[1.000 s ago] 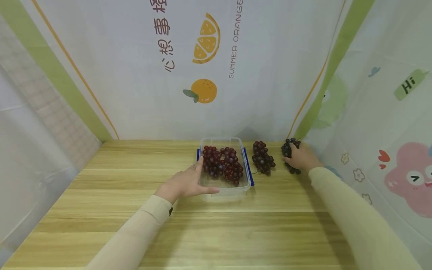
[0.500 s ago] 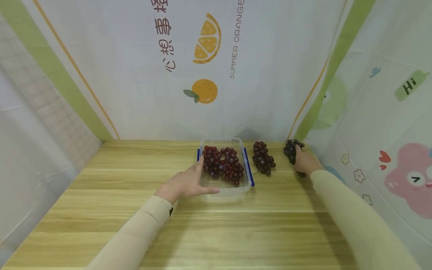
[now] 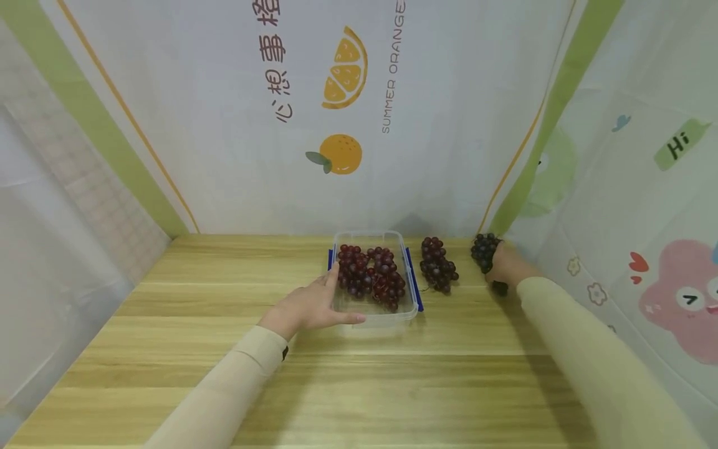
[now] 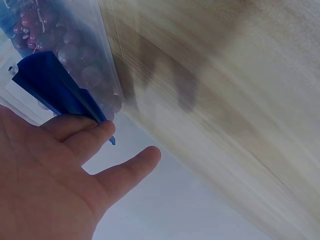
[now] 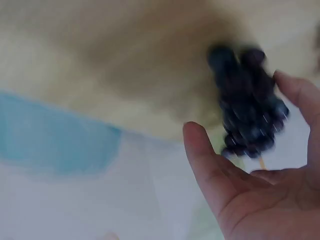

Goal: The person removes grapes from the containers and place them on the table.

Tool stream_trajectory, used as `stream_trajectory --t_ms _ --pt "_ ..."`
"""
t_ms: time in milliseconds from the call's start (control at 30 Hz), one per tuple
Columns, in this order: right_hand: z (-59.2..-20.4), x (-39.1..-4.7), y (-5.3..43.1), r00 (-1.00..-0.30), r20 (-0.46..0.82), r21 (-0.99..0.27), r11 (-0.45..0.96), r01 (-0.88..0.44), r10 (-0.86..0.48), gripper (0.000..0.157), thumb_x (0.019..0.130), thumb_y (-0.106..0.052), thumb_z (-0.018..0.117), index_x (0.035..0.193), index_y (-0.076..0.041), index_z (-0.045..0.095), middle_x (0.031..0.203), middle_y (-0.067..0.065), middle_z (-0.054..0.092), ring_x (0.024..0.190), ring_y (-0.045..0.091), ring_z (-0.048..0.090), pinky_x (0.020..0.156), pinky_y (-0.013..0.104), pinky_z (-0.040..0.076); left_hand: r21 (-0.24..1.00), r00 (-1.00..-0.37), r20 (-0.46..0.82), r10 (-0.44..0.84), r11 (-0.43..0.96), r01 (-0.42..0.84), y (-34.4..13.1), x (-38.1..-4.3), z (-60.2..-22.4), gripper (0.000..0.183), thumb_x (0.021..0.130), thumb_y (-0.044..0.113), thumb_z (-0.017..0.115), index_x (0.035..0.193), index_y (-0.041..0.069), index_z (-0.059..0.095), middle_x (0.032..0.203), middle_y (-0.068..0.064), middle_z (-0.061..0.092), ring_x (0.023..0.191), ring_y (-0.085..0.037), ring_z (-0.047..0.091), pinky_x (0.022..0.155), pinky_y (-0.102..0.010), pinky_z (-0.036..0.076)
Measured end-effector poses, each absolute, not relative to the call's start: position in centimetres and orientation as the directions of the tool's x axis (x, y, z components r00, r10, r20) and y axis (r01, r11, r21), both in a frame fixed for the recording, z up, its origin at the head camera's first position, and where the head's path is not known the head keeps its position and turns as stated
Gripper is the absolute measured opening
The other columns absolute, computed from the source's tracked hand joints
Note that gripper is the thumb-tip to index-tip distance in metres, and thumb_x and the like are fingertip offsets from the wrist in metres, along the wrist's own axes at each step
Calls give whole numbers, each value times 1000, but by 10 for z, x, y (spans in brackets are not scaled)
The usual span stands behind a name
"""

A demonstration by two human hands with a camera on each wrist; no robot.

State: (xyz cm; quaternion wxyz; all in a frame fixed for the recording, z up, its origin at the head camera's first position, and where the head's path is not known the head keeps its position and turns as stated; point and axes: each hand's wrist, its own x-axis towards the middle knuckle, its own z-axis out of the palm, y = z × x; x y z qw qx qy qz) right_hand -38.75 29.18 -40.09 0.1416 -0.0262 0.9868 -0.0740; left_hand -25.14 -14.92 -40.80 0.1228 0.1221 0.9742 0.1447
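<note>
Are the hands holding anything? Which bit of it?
Nothing looks held. The right hand is spread by the dark grapes; the left hand just touches the box.

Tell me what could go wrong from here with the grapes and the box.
The dark bunch lies near the table's far right corner, so a nudge from the right hand might push it over the edge.
The purple bunch lies between that hand and the plastic box; carrying the dark one low straight across might knock it.
The box's blue flap sticks out beside the left hand; catching it could shift the box.
</note>
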Motion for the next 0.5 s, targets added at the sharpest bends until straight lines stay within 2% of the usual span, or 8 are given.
stream_trajectory --t_ms 67,167,200,267,333,433,500 --pt "-387 -386 289 -954 -287 -143 989 -44 -84 97 88 -24 68 145 24 5 147 47 21 132 58 32 105 64 39 305 -941 -201 272 930 203 -149 -251 -407 142 56 102 37 157 17 -15 164 -13 15 142 -36 39 111 -49 41" --pt "-358 -382 281 -950 -297 -117 991 -67 -99 82 89 -25 67 144 19 24 145 42 33 127 55 43 100 63 44 295 -943 -195 269 933 205 -149 -250 -408 142 56 102 36 157 17 -14 164 -13 15 142 -36 38 112 -49 41" --pt "-348 -380 278 -951 -291 -99 992 -79 -105 73 89 -25 67 139 17 34 139 40 42 120 52 50 96 62 46 293 -944 -194 269 934 205 -150 -250 -409 142 56 102 36 157 17 -14 164 -13 14 143 -36 38 112 -49 40" --pt "-332 -377 273 -953 -278 -80 991 -103 -121 48 88 -21 66 119 13 53 124 34 57 103 45 59 89 57 50 296 -944 -190 269 933 206 -150 -250 -410 141 56 102 36 157 17 -14 164 -13 13 143 -36 37 111 -49 41" --pt "-317 -376 268 -956 -266 -66 992 -111 -125 37 87 -18 65 110 10 56 115 30 62 94 39 60 88 56 50 298 -944 -189 272 932 209 -150 -250 -410 141 57 102 36 157 17 -14 164 -13 13 143 -37 37 110 -49 42" --pt "-297 -377 259 -953 -266 -32 989 -143 -146 47 87 -17 64 121 14 53 122 34 59 103 43 59 93 55 49 303 -943 -186 276 929 212 -149 -250 -410 141 57 102 37 157 18 -15 164 -13 14 142 -37 39 109 -49 43" --pt "-284 -377 251 -949 -267 -14 986 -169 -167 66 87 -17 65 136 19 39 133 40 49 116 50 54 99 57 46 305 -942 -185 279 928 215 -149 -250 -410 140 57 102 37 157 18 -15 164 -13 14 141 -37 40 109 -49 43"
